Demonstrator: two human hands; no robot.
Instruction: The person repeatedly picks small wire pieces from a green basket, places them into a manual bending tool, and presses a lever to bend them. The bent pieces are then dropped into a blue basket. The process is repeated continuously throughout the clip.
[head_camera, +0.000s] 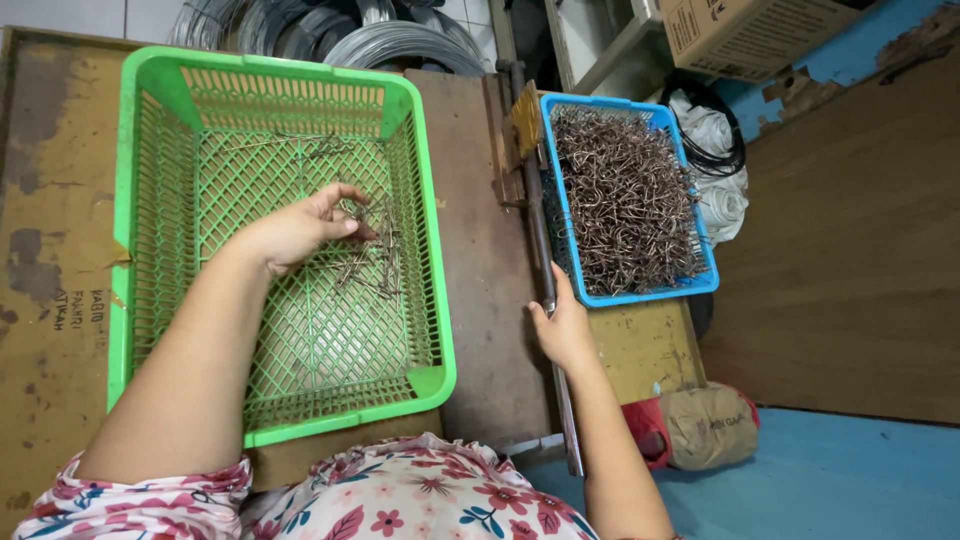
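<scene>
Worn brown wood forms the bench (60, 200). At centre left, short metal pins (370, 255) in a green basket (135, 200) are pinched by the left hand (300, 228). At centre, a long metal lever (545, 290) is grasped by the right hand (565, 330) beside a blue basket (700, 283) of bent hooks (625, 200). Blue floor (850, 480) is seen lower right.

Around the left hand's fingers (335, 215), the green plastic mesh basket (150, 200) floor lies open beyond the short metal pins (375, 255). Beyond the right hand's fingers (560, 300), the blue basket heaped with bent hooks (625, 200) blocks passage.
</scene>
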